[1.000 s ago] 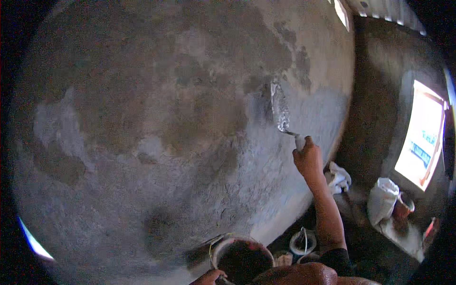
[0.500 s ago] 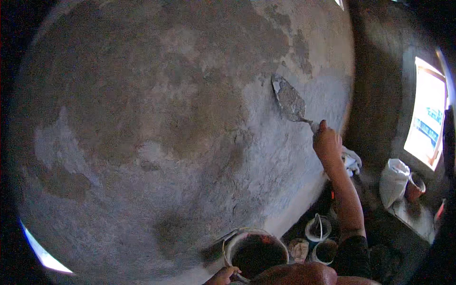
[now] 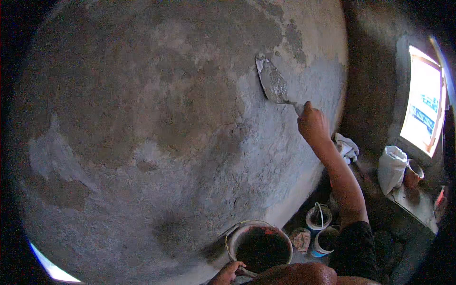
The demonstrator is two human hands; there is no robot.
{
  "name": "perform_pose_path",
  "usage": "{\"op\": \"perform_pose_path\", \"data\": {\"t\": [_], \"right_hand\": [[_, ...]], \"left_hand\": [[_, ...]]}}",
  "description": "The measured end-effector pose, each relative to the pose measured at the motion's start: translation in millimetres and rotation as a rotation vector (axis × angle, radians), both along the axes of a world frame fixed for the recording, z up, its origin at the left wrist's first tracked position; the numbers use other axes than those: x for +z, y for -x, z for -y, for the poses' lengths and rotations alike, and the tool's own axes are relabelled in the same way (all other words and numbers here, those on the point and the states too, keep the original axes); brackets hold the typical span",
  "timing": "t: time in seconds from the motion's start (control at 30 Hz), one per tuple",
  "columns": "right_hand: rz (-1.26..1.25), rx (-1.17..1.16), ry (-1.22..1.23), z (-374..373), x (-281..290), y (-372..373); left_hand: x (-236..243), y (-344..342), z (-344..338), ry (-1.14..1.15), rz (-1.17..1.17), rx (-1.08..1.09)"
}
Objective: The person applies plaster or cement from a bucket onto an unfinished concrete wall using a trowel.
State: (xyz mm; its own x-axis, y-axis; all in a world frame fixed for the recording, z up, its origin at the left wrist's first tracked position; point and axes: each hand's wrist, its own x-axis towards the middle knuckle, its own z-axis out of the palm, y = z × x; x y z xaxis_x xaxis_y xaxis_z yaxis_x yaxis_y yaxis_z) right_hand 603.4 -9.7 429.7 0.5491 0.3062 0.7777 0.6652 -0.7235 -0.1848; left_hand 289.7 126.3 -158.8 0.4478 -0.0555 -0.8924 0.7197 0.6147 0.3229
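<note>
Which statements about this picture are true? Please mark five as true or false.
1. The right hand holds a trowel. True.
2. The trowel's tip points toward the bottom of the picture. False: it points toward the top.
3. A white sack appears lower than the window. True.
4. The left hand appears higher than the right hand. False: it is lower, by a large bucket.
5. Two smaller pails are to the right of the large bucket. True.
</note>
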Motion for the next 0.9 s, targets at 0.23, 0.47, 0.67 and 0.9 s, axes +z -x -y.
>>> {"op": "perform_pose_path", "data": {"t": [0.23, 0.47, 0.67, 0.9], "right_hand": [[-0.058, -0.045, -0.143, 35, 4, 13], [0.115, 0.115, -0.084, -18, -1, 3], [-0.036, 0.023, 0.056, 19, -7, 27], [0.048, -0.058, 0.007, 9, 29, -1]], "left_hand": [[32, 23, 1, -0.606, 1.187, -0.145], [-4, 24, 6, -0.379, 0.858, -0.058], [142, 17, 25, -0.134, 0.160, -0.008], [159, 24, 41, -0.376, 0.438, 0.191]]}}
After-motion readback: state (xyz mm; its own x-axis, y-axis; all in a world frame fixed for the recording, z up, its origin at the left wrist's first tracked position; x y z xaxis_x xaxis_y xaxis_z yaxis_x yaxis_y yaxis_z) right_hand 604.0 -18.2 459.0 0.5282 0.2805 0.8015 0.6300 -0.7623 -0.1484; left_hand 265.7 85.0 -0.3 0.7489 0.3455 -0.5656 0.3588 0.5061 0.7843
